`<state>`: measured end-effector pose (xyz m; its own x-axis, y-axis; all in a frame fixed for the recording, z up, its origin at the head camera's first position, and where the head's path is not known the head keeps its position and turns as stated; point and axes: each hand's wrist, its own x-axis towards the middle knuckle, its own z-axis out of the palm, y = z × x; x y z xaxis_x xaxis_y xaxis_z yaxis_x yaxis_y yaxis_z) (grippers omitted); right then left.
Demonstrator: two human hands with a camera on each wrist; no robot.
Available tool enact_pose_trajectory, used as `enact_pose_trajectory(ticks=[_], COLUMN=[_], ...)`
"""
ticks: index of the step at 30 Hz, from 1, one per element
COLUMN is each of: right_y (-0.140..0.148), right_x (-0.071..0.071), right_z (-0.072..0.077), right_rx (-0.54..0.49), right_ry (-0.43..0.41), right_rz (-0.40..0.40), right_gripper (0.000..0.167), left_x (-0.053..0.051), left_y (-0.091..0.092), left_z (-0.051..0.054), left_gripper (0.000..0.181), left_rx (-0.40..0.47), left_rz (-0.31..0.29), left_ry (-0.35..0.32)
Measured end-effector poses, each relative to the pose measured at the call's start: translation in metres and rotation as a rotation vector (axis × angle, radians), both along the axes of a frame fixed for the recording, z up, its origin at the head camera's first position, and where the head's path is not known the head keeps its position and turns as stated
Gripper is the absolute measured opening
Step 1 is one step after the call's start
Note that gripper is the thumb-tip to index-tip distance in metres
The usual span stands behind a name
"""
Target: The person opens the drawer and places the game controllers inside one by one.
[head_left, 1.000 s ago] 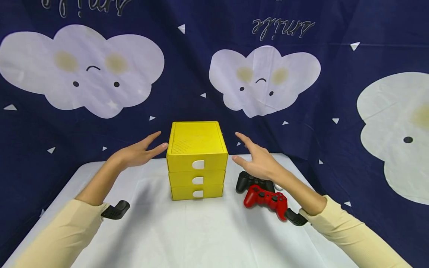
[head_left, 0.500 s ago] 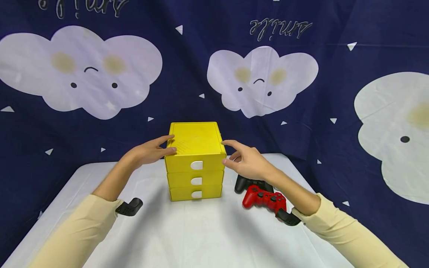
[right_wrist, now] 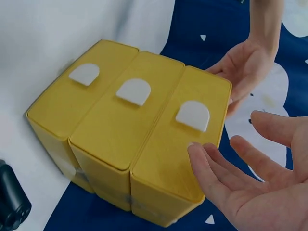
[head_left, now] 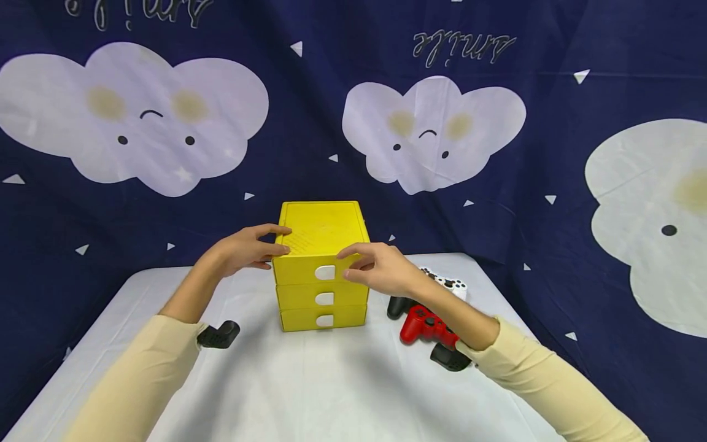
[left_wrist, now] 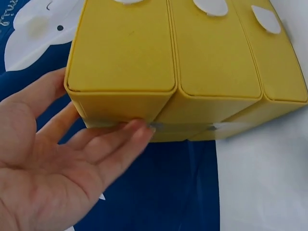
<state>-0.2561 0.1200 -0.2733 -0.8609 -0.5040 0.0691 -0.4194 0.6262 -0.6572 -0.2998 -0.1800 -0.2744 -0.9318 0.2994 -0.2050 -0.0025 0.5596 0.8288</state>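
A yellow box (head_left: 322,294) with three stacked drawers, each with a white tab, stands upright on the table. My left hand (head_left: 243,250) holds its upper left side, thumb and a finger over the top edge; in the left wrist view the other fingers of the left hand (left_wrist: 72,154) lie against the side wall. My right hand (head_left: 383,268) is at the top drawer's front, right of its white tab (head_left: 325,272), fingers bent and apart. In the right wrist view the right hand (right_wrist: 260,178) has nothing between its fingers, a fingertip at the drawer front. All drawers are closed.
Right of the box lie a red game controller (head_left: 422,325), a black one (head_left: 399,306) and a white one (head_left: 456,287), partly hidden by my right forearm. A dark blue curtain (head_left: 309,123) with clouds hangs behind the white table (head_left: 309,393).
My left hand has moved right onto the box's side and top edge. The right hand has come left, from beside the box to the top drawer's front. The white controller shows more.
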Motion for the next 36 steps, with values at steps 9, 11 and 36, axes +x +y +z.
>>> enact_pose_trajectory(ticks=[9, 11, 36], right_y=[-0.011, -0.012, -0.030], right_x=[-0.005, -0.007, -0.018], right_z=[-0.009, -0.011, -0.029], right_rx=[-0.033, -0.037, -0.094], right_ry=[0.009, 0.016, 0.081], right_rz=[-0.008, -0.014, -0.058], right_gripper=[0.034, 0.034, 0.023], left_x=[-0.007, -0.008, -0.006], left_y=[-0.001, -0.002, -0.008], left_z=[-0.003, -0.005, -0.009], left_gripper=[0.066, 0.065, 0.066], left_rx=[0.032, 0.042, 0.102], left_rz=[0.020, 0.027, 0.027], left_ry=[-0.004, -0.006, 0.001])
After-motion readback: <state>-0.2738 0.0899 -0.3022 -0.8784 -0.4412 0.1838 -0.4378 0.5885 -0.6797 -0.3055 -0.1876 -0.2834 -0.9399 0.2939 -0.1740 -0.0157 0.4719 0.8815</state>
